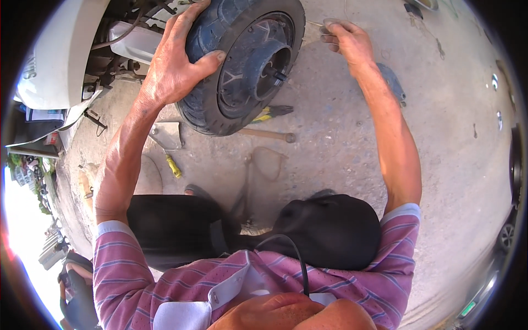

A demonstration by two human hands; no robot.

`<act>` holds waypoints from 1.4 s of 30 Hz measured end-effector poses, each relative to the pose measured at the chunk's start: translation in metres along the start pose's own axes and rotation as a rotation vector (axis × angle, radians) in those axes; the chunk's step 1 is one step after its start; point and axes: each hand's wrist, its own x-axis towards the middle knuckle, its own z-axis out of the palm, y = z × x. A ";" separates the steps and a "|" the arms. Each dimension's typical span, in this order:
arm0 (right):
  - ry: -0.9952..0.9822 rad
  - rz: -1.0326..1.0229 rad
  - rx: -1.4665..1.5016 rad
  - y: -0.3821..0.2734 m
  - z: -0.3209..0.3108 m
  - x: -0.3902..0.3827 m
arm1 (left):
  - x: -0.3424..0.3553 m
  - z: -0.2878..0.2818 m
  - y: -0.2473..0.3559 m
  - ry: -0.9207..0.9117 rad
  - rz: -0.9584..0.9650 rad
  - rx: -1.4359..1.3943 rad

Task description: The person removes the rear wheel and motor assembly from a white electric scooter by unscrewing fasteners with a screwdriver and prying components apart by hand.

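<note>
A scooter wheel with a black tyre (250,66) stands tilted on the ground in front of me, its dark metal hub facing right. My left hand (179,63) grips the tyre from its left side, with the thumb on the near sidewall and the fingers along the tread. To the right of the wheel, apart from it, my right hand (346,41) is closed in a pinch. A thin pale strip (314,23) sticks out from its fingertips toward the tyre; its kind is too small to tell.
Below the wheel lie a yellow-and-black item (273,113) and a brown rod (269,135). A metal plate (166,136) and a yellow-handled tool (174,166) are nearer left. White vehicle bodywork (60,55) rises at the left. A blue-grey piece (391,82) lies beyond my right forearm.
</note>
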 end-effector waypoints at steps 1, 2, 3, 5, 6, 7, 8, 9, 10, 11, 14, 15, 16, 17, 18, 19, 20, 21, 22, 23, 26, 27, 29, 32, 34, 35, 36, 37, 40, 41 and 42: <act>-0.041 -0.053 -0.151 0.001 0.006 -0.001 | -0.001 0.000 0.000 0.001 0.001 0.001; -0.040 -0.108 -0.222 0.002 0.015 -0.003 | -0.001 0.000 0.001 -0.003 -0.010 0.000; -0.036 -0.110 -0.221 0.002 0.022 -0.003 | -0.001 0.000 0.002 -0.009 -0.019 -0.002; -0.096 -0.154 -0.459 -0.009 0.029 -0.009 | 0.000 0.002 0.008 -0.005 0.005 0.007; -0.101 -0.191 -0.479 -0.007 0.040 -0.008 | 0.000 0.004 0.012 -0.005 0.027 0.016; -0.097 -0.224 -0.526 -0.007 0.051 -0.006 | -0.001 0.003 0.014 -0.012 0.008 -0.003; -0.030 -0.240 -0.610 -0.013 0.067 -0.009 | -0.005 0.001 0.012 0.000 -0.005 -0.027; -0.056 -0.230 -0.620 -0.018 0.073 -0.010 | -0.007 0.000 0.011 0.010 -0.010 -0.055; -0.014 -0.251 -0.612 -0.019 0.077 -0.011 | -0.007 0.001 0.011 0.016 -0.012 -0.068; -0.005 -0.281 -0.586 -0.010 0.072 -0.004 | -0.006 0.003 0.013 0.017 -0.014 -0.074; 0.028 -0.327 -0.578 0.002 0.062 -0.002 | -0.004 0.008 0.022 -0.005 -0.028 -0.073; 0.040 -0.323 -0.620 0.004 0.060 -0.005 | -0.004 0.010 0.023 -0.012 -0.039 -0.072; 0.051 -0.321 -0.657 0.002 0.059 -0.007 | -0.003 0.010 0.022 -0.012 -0.012 -0.081; 0.060 -0.322 -0.661 0.002 0.057 -0.007 | -0.004 0.009 0.023 -0.011 -0.003 -0.085; 0.022 -0.316 -0.592 0.003 0.054 -0.007 | -0.006 0.009 0.025 -0.023 0.005 -0.091; -0.018 -0.316 -0.519 0.004 0.054 -0.006 | -0.007 0.005 0.026 -0.029 0.011 -0.092; -0.013 -0.320 -0.523 0.010 0.049 -0.003 | -0.010 0.006 0.025 -0.028 0.027 -0.102; 0.051 -0.313 -0.391 0.015 0.039 0.001 | -0.011 0.006 0.024 -0.024 0.032 -0.105; 0.103 -0.310 -0.251 0.016 0.034 0.008 | -0.015 0.002 0.023 -0.031 0.047 -0.110; 0.104 -0.313 -0.253 0.014 0.023 0.013 | -0.017 0.002 0.022 -0.044 0.066 -0.124; 0.244 -0.310 -0.040 0.007 -0.002 0.034 | -0.024 0.001 0.015 -0.049 0.114 -0.123; 0.216 -0.329 -0.010 0.004 -0.007 0.042 | -0.026 0.000 0.016 -0.061 0.126 -0.124; 0.184 -0.348 0.022 0.003 -0.008 0.048 | -0.031 -0.003 0.015 -0.080 0.149 -0.115; 0.036 -0.275 0.086 0.008 -0.007 0.053 | -0.038 -0.004 0.011 -0.107 0.212 -0.108; -0.239 -0.109 0.164 0.020 -0.006 0.050 | -0.043 -0.007 0.008 -0.142 0.259 -0.108; -0.251 -0.116 0.164 0.027 -0.003 0.048 | -0.046 -0.007 0.005 -0.132 0.253 -0.100; -0.252 -0.083 0.203 0.035 0.000 0.044 | -0.049 -0.006 0.001 -0.139 0.283 -0.102; -0.252 -0.047 0.242 0.044 0.002 0.044 | -0.052 -0.005 -0.002 -0.148 0.312 -0.104; -0.304 -0.005 0.293 0.059 -0.008 0.045 | -0.055 -0.005 -0.001 -0.180 0.319 -0.115; -0.310 0.033 0.364 0.061 -0.009 0.044 | -0.055 -0.004 0.000 -0.199 0.325 -0.115; -0.315 0.031 0.362 0.065 -0.010 0.041 | -0.057 -0.003 0.002 -0.200 0.331 -0.082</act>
